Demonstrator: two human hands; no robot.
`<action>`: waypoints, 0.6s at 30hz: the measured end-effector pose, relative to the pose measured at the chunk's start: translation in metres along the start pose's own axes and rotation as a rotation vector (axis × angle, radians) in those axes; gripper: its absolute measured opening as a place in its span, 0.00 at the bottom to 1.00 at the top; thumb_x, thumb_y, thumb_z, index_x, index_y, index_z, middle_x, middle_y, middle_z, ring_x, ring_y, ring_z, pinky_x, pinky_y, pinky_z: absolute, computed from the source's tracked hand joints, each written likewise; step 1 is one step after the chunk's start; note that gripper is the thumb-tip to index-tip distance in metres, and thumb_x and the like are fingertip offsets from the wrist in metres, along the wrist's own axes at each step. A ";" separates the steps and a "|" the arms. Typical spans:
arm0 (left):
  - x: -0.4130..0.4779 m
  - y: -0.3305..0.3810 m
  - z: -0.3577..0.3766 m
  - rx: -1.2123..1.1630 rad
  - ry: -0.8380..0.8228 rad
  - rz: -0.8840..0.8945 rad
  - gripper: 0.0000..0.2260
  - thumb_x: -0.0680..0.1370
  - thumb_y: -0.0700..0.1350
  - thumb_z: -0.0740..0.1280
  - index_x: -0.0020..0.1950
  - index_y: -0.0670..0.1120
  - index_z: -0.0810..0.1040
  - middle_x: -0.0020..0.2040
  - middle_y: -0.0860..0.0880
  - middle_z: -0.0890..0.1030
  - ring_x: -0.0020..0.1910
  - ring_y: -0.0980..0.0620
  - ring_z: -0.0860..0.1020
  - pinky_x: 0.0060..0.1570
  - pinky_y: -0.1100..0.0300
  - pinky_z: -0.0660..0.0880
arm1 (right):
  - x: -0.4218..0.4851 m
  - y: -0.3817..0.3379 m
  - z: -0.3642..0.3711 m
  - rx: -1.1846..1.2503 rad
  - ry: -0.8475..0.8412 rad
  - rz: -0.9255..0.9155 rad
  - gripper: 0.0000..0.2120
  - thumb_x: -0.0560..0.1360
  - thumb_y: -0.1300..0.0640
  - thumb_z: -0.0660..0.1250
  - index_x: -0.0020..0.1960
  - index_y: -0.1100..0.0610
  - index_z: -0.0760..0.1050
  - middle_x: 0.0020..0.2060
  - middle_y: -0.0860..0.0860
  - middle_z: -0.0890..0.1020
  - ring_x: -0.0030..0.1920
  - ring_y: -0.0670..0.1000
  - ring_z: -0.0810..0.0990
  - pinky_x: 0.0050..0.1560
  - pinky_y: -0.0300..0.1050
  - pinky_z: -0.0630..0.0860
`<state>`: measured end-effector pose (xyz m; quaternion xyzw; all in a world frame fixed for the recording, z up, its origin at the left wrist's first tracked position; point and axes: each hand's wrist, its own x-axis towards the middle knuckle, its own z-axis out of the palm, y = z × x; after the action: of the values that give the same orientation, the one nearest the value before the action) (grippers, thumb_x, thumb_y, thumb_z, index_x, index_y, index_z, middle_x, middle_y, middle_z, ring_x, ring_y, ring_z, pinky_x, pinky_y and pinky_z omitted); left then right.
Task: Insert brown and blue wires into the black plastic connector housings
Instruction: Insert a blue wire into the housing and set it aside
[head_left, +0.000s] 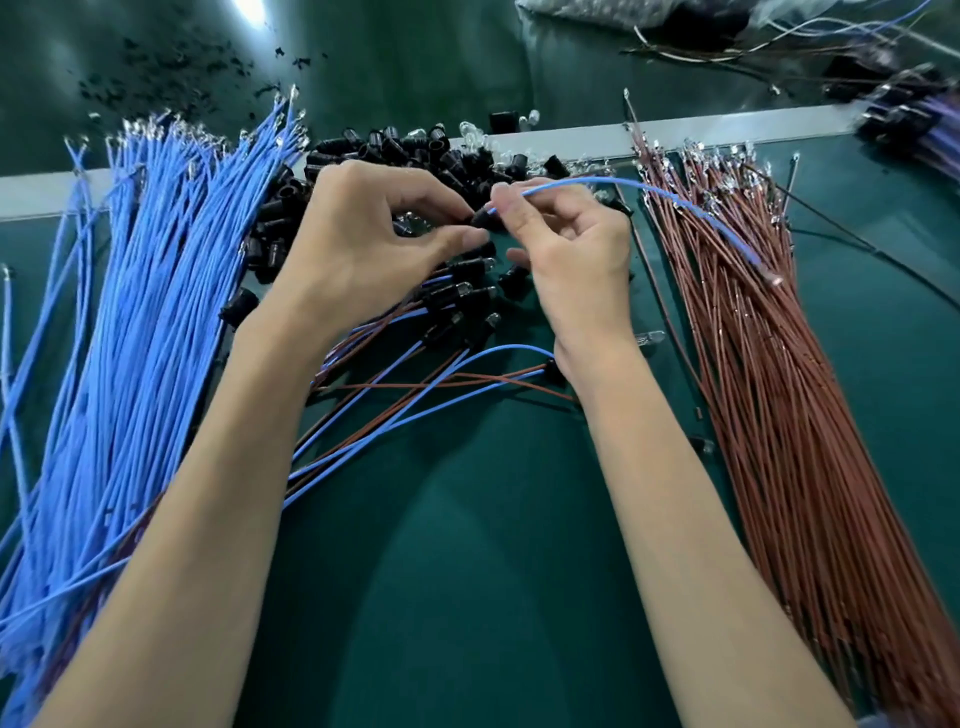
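Observation:
My left hand pinches a small black connector housing between thumb and forefinger. My right hand grips a single blue wire near its end, and that end meets the housing; the wire arcs right over the brown bundle. A pile of loose black housings lies just behind both hands. Blue wires fan out in a thick bundle on the left. Brown wires lie in a bundle on the right. Finished housings with blue and brown wires rest under my hands.
A white strip crosses the green mat behind the pile. More wired assemblies and stray wires sit at the far right. Black scraps are scattered at the back left. A clear LED lies by my right wrist.

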<state>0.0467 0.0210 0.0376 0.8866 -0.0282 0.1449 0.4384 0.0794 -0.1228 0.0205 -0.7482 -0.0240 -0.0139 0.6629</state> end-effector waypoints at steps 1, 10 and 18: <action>0.000 0.000 0.000 -0.005 0.003 -0.008 0.06 0.71 0.47 0.75 0.46 0.52 0.82 0.37 0.59 0.80 0.36 0.69 0.77 0.44 0.70 0.74 | 0.000 0.000 0.000 0.019 0.014 0.018 0.07 0.74 0.56 0.72 0.37 0.52 0.80 0.43 0.51 0.82 0.44 0.48 0.81 0.47 0.48 0.79; 0.001 -0.001 0.001 0.010 -0.006 -0.016 0.06 0.71 0.47 0.75 0.46 0.50 0.84 0.39 0.55 0.83 0.38 0.64 0.78 0.45 0.68 0.74 | -0.001 0.001 0.000 0.018 0.012 0.050 0.09 0.72 0.55 0.74 0.34 0.49 0.80 0.45 0.50 0.82 0.48 0.50 0.81 0.53 0.53 0.78; 0.002 -0.004 0.001 -0.001 0.006 -0.030 0.05 0.71 0.46 0.75 0.46 0.51 0.83 0.37 0.56 0.82 0.36 0.66 0.77 0.42 0.70 0.72 | 0.000 -0.002 -0.006 0.101 0.030 0.043 0.09 0.73 0.59 0.72 0.36 0.51 0.77 0.39 0.49 0.81 0.37 0.42 0.77 0.39 0.40 0.75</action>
<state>0.0499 0.0224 0.0347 0.8863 -0.0138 0.1408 0.4411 0.0793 -0.1288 0.0229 -0.7139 0.0015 -0.0099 0.7001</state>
